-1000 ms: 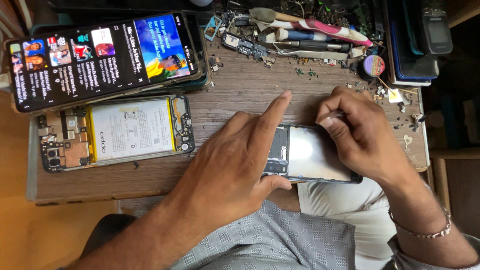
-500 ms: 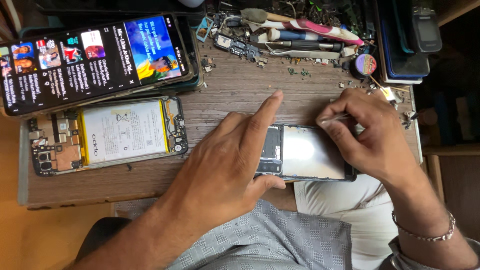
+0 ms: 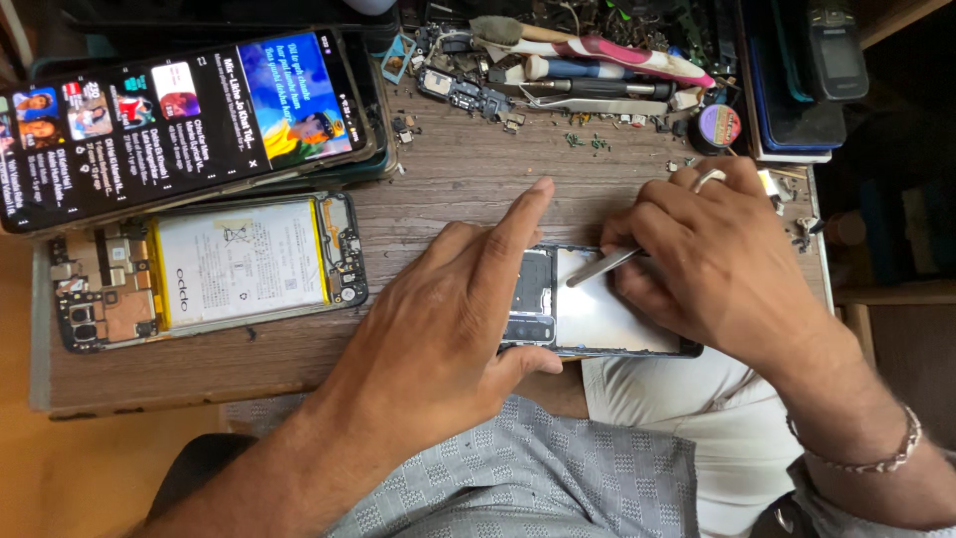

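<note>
In the head view, an opened phone frame (image 3: 597, 314) is seen at the near edge of the wooden table (image 3: 468, 189), partly hanging over the edge above the lap. The frame is held by the left hand (image 3: 448, 329): the thumb is tucked under its near side, the first finger is stretched out straight across its left end, and the other fingers are curled over it. A thin metal tool (image 3: 602, 267) is pinched tight in the right hand (image 3: 717, 269), which is closed around it, and the tip of the tool is laid on the shiny inside of the frame. A ring is worn on one finger of the right hand, and a bracelet (image 3: 856, 453) is worn on that wrist. To the left of the frame, a second open phone with a white battery (image 3: 214, 264) is laid flat on the table, well apart from it. Behind that one, farther from the frame, a phone with a lit screen (image 3: 169, 120) is seen. Beyond the frame, along the far edge of the table, brushes and tools (image 3: 588, 60) are spread among many tiny parts, and a small round tin (image 3: 719, 127) is set just beside them
</note>
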Motion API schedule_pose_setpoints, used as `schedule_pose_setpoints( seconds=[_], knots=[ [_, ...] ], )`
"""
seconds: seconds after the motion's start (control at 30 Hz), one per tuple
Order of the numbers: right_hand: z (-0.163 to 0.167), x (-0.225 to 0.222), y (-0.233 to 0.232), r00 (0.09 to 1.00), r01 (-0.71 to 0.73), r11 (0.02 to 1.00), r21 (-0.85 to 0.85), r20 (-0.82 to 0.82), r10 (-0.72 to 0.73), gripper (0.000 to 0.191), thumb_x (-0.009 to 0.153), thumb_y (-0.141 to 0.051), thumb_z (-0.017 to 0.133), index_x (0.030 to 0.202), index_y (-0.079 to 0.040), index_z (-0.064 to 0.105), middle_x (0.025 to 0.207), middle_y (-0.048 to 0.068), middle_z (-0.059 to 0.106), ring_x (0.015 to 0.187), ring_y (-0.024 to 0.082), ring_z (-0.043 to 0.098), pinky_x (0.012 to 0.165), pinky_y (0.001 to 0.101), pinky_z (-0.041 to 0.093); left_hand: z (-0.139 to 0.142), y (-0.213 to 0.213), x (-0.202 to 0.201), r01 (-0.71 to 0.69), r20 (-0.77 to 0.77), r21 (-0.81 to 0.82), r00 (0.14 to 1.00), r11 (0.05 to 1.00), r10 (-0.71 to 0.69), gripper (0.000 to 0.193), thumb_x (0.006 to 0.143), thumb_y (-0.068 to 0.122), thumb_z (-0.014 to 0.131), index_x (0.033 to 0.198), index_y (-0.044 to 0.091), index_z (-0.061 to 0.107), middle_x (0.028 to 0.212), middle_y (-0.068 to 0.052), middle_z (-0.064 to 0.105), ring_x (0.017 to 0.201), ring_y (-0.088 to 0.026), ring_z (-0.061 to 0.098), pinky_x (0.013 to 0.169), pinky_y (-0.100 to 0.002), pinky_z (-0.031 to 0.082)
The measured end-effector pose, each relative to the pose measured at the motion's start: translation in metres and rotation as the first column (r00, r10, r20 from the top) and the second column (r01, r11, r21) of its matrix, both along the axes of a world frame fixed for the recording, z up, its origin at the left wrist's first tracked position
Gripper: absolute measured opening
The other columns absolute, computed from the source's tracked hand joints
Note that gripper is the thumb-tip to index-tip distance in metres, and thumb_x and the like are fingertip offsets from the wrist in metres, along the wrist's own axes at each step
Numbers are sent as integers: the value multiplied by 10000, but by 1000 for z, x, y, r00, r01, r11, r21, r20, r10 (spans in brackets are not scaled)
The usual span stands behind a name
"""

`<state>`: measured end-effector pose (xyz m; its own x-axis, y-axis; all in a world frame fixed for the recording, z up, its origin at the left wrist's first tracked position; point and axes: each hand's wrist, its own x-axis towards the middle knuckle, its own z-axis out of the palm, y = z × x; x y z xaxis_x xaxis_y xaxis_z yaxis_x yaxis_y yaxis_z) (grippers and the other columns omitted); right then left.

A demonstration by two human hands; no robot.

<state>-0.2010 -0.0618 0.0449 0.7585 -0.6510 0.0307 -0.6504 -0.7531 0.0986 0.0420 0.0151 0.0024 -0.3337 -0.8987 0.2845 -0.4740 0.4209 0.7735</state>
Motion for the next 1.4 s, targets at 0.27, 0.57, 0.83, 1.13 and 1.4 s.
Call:
schedule_pose_setpoints(
  seconds=[0.27, 0.57, 0.83, 1.13, 1.4],
  knots=[
    [-6, -2, 0, 997, 9, 999, 45, 82, -13, 174, 860, -185, 675, 992, -91, 612, 908, 83, 625, 829, 282, 612, 943, 477, 408, 1, 1, 2, -11, 17, 18, 1000, 1000, 11, 1217, 676, 322, 931, 1577, 6, 176, 1153, -190, 644, 1053, -331, 620, 908, -459, 524],
    [-15, -54, 5, 945, 85, 986, 144, 303, -125, 94, 961, -117, 611, 1052, -93, 609, 966, 69, 659, 871, 277, 624, 907, 449, 403, -3, 0, 1, -4, -14, -18, 1000, 1000, 4, 1222, 676, 323, 926, 1581, 0, 170, 1186, -190, 648, 1059, -314, 623, 919, -455, 529],
    [-16, -103, 20, 889, 456, 859, -234, 171, -425, 206, 1160, -145, 683, 1010, -11, 643, 914, 146, 684, 817, 335, 594, 811, 444, 483, -3, 1, -1, -12, -13, -7, 1000, 1000, 12, 1196, 689, 324, 914, 1579, 3, 181, 1197, -194, 653, 1064, -307, 630, 923, -458, 535],
    [0, -88, 22, 724, 547, 830, 105, 439, -533, 188, 900, -10, 875, 946, 25, 696, 908, 139, 709, 782, 166, 689, 652, 270, 548, 3, 0, -3, -13, 41, 39, 999, 999, 12, 1143, 714, 347, 890, 1561, -6, 208, 1157, -217, 659, 1062, -319, 641, 920, -463, 531],
    [-9, -114, 19, 631, 466, 849, 248, 580, -516, 124, 1016, -4, 795, 982, 30, 681, 958, 101, 717, 828, 97, 690, 731, 197, 569, 2, -1, -3, -25, 45, 8, 999, 1000, 24, 1157, 695, 363, 893, 1553, -13, 215, 1166, -228, 656, 1078, -330, 642, 930, -461, 532]
  ],
)
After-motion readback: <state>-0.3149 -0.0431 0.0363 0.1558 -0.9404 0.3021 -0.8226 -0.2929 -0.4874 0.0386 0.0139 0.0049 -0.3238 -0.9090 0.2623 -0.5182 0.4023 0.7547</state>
